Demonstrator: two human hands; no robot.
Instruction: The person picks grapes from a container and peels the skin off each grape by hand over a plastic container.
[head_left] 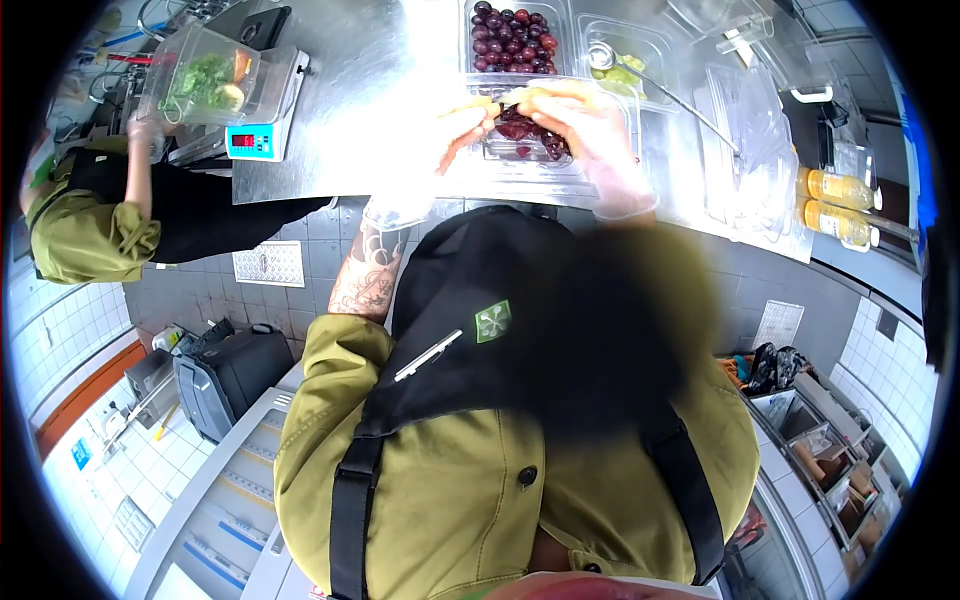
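My left hand [460,132] and my right hand [590,120], both in clear gloves, meet above a clear plastic tub [630,130] on the steel counter. Their fingers pinch together around something small that I cannot make out. Under the fingers lie dark red grapes [552,147], some seemingly cut. Just beyond, another clear tub [567,35] holds whole dark red grapes [510,38]. To its right, a tub [660,45] contains pale green pieces [622,72], and a long-handled metal spoon [690,108] rests with its bowl in there.
A digital scale [252,142] stands at left, with a clear container [165,85] of leafy greens [205,80] by it. A co-worker's arm [140,180] is beside it. Clear plastic lids or trays [745,165] lie at right, near bottles of yellow liquid [840,222].
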